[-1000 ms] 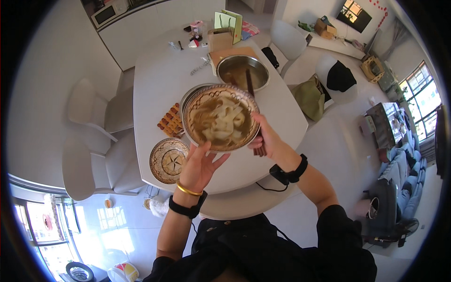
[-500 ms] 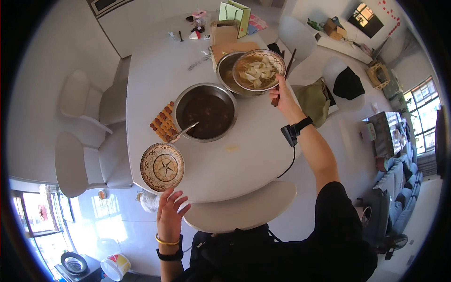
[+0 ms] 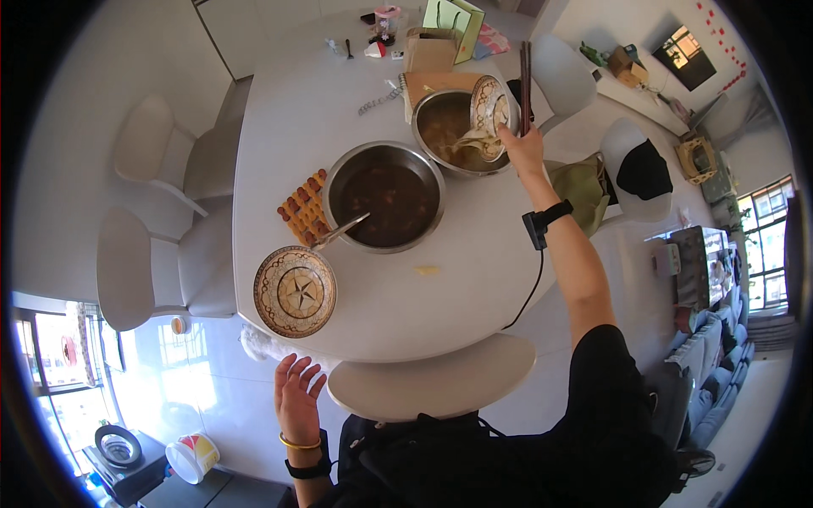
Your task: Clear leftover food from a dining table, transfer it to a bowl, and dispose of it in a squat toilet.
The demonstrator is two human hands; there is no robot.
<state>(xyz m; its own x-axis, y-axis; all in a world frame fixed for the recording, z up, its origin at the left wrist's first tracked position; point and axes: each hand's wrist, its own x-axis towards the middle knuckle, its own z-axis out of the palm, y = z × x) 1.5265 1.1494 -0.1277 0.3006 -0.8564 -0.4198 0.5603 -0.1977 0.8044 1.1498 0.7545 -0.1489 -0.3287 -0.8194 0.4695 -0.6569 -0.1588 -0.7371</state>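
My right hand [image 3: 523, 154] grips a brown-patterned bowl [image 3: 488, 100] by its rim, tilted steeply over the far metal basin [image 3: 422, 146]. Wide pale noodles [image 3: 479, 144] and broth slide from it into the basin's cloudy liquid. A pair of dark chopsticks [image 3: 526, 80] sticks up from the same hand. Nearer stands a second metal basin [image 3: 384, 244] of dark brown soup, with a ladle [image 3: 343, 229] leaning on its rim. A matching patterned bowl [image 3: 295, 292], holding nothing, rests at the table's left front. Just off the edge below it, my left hand [image 3: 296, 398] is open, touching nothing.
A beaded trivet [image 3: 302, 208] lies left of the soup basin. Behind the far basin are a cardboard box [image 3: 430, 52] and a green gift bag [image 3: 456, 25]. A chair [image 3: 432, 377] stands between me and the white table [image 3: 381, 313]; a green bag [image 3: 580, 182] is at right.
The right-hand bowl has tipped from nearly level to steep, and its noodles now pour into the far basin. The chopsticks have swung upright. My left hand has dropped slightly away from the other bowl.
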